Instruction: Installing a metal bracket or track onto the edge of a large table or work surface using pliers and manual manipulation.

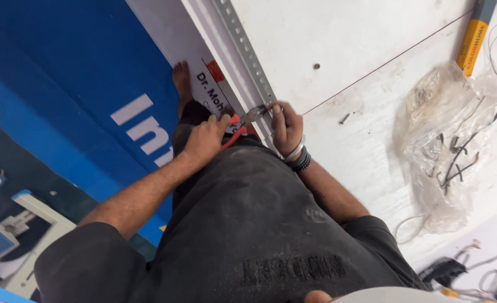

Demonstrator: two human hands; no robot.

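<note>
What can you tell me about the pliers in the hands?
The pliers have grey metal jaws and red handles. The left hand grips the handles, which it mostly hides. The jaws point up and right and meet the edge of the perforated metal rail, right beside the fingers of the right hand. The tool lies low over the printed banner. Whether the jaws bite on something cannot be told.
</note>
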